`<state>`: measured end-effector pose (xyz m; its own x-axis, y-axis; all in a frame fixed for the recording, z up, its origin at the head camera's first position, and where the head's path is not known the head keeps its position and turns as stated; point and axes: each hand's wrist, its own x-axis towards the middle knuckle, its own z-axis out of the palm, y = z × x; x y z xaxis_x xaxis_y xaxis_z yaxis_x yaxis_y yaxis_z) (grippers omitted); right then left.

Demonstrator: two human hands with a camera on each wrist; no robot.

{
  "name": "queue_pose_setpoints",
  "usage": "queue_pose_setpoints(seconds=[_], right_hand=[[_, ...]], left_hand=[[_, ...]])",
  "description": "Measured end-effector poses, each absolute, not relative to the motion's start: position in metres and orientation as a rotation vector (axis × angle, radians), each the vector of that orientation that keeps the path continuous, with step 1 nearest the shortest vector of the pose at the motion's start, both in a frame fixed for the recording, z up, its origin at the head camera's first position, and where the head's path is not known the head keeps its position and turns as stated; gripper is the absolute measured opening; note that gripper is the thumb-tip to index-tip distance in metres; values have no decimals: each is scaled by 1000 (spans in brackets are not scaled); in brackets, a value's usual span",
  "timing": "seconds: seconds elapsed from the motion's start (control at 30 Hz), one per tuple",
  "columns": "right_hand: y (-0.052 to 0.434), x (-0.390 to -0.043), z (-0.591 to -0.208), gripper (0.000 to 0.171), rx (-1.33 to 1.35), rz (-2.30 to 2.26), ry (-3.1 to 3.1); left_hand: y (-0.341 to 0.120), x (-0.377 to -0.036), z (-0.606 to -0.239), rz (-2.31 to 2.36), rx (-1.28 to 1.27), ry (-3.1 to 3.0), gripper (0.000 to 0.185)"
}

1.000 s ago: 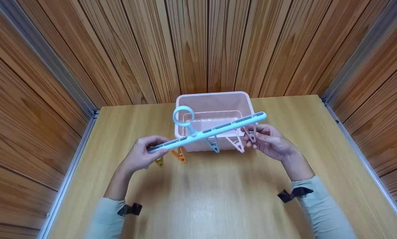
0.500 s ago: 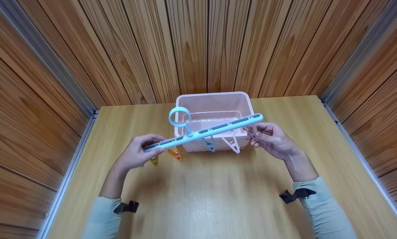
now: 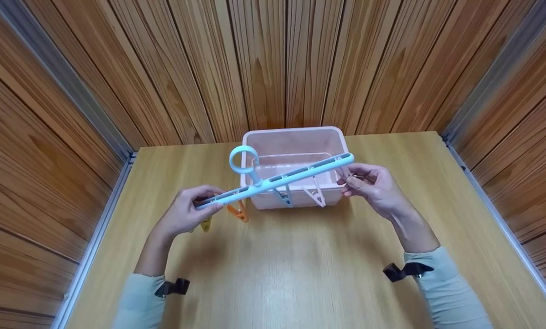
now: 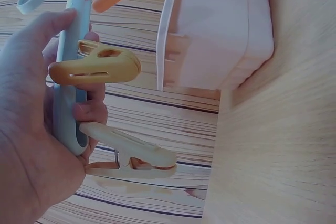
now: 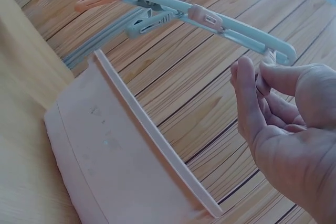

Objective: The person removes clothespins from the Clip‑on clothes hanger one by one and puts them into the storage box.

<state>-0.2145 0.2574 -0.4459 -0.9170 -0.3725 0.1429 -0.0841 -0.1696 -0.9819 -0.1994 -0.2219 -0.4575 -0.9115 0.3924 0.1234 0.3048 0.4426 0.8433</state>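
A light blue clip hanger (image 3: 273,183) is held tilted in front of and over the pink bin, its ring hook upward. My left hand (image 3: 186,212) grips its lower left end. Under the bar hang a yellow clip (image 3: 206,224), an orange clip (image 3: 238,212), a blue clip (image 3: 283,196) and a pale pink clip (image 3: 316,196). A cream clip (image 4: 139,156) shows at the left end in the left wrist view. My right hand (image 3: 375,187) pinches a mauve-pink clip (image 3: 344,172) against the bar's right end; fingers mostly hide it.
The pink bin (image 3: 295,133) stands at the back of the wooden table (image 3: 273,274), near the plank wall (image 3: 263,64). Metal rails run along both sides of the table. Black wrist cameras sit on both sleeves.
The hanger has shifted a little left. My right hand has raised the mauve-pink clip from below the bar to its right end. The left hand keeps its grip, and the bin stays put.
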Motion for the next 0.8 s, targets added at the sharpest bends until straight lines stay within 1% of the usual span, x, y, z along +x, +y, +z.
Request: queue_pose_setpoints(seconds=[0.1, 0.3, 0.53, 0.63, 0.8], right_hand=[[257, -213, -445, 24, -467, -2179, 1986], [258, -214, -443, 33, -409, -2108, 2118], [262, -216, -441, 41, -359, -1925, 2411], [265, -218, -442, 42, -351, -1886, 2434], [265, -221, -448, 43, -371, -1984, 2358]], left_hand=[[-222, -199, -458, 1481, 618, 2605, 24], [-222, -197, -453, 1459, 615, 2615, 24], [-223, -193, -450, 1357, 615, 2657, 24], [-224, -192, -452, 1351, 630, 2664, 24], [-221, -192, -458, 1394, 652, 2650, 23]])
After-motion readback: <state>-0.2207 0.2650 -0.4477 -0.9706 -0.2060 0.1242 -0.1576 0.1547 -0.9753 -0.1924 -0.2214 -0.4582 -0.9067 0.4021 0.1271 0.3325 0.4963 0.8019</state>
